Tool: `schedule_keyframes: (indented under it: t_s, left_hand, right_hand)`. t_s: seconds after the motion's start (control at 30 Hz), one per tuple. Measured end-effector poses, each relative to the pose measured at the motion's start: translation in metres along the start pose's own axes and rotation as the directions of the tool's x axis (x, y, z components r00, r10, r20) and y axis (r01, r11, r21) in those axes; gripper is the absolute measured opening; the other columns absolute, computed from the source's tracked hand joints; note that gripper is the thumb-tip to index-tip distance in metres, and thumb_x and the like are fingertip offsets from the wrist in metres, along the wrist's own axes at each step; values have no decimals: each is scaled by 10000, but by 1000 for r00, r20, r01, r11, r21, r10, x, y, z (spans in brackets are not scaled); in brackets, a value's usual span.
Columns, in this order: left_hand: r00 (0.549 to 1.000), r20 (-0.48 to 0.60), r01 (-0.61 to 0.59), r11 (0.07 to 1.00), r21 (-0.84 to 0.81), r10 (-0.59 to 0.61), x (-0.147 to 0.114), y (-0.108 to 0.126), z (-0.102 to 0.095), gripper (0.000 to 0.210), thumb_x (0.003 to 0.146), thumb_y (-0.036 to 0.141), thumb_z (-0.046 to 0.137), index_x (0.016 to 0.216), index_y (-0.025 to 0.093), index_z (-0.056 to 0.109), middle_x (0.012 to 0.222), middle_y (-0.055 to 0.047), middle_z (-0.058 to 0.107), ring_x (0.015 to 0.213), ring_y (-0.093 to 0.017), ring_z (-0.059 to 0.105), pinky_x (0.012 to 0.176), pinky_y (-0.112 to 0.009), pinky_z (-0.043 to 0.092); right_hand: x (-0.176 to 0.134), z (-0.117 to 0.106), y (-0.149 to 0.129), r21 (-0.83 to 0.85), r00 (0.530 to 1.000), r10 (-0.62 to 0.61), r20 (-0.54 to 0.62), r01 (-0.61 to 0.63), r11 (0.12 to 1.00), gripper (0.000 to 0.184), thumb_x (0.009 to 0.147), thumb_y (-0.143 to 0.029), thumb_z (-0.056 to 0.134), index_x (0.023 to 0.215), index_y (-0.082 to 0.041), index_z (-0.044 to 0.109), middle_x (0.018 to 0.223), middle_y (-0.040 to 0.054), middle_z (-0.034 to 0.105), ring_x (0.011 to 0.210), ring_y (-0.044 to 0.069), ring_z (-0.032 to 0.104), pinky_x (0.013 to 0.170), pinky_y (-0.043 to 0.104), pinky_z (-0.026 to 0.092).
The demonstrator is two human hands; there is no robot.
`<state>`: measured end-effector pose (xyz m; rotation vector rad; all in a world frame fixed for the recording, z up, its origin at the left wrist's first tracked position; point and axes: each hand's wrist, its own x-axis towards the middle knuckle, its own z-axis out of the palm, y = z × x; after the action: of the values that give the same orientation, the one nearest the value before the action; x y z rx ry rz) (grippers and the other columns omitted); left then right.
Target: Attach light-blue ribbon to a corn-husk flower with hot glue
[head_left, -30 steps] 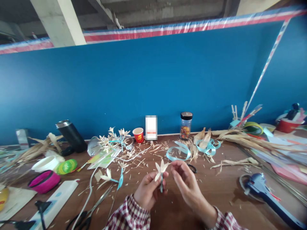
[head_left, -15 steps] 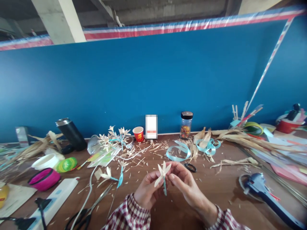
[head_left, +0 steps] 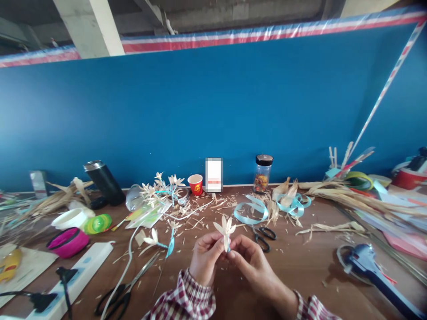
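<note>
Between my two hands, low in the middle of the view, stands a cream corn-husk flower (head_left: 225,229) with pointed petals and a light-blue wrapped stem. My left hand (head_left: 207,258) pinches it from the left, just beneath the petals. From the right, the thumb and fingers of my right hand (head_left: 251,260) close on the stem; most of the stem is hidden by the fingers. Black-handled small scissors (head_left: 265,238) lie just behind my right hand. Left of my hands rest more husk flowers with blue stems (head_left: 153,240).
Large scissors (head_left: 128,284) and a power strip (head_left: 71,282) lie at the front left. A glue gun (head_left: 376,271) is at the right. Blue ribbon (head_left: 251,211), a lidded jar (head_left: 263,174), a red paper cup (head_left: 195,185) and a flower bunch (head_left: 163,189) stand farther back among husk scraps.
The flower has turned more upright and its stem is now mostly covered by my fingers. My right hand has drawn lower, uncovering the small scissors. The view has shifted slightly.
</note>
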<state>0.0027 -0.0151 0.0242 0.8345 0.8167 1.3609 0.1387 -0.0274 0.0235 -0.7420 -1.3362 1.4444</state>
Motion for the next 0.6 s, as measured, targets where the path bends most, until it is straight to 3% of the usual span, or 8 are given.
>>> schedule_keyframes:
  t_s: [0.6]
  left_hand:
    - [999,-1,35,990,-135,-36,1,-1,0,174,619,254,783,630,126,665,631,-32,671,490,-51,499,492,-163,386]
  right_hand:
    - [0,0,3,-23,1000,-1,6,1,1000,202,810,-345,623,819,-157,550,750,12,578,660,100,483,611,215,390]
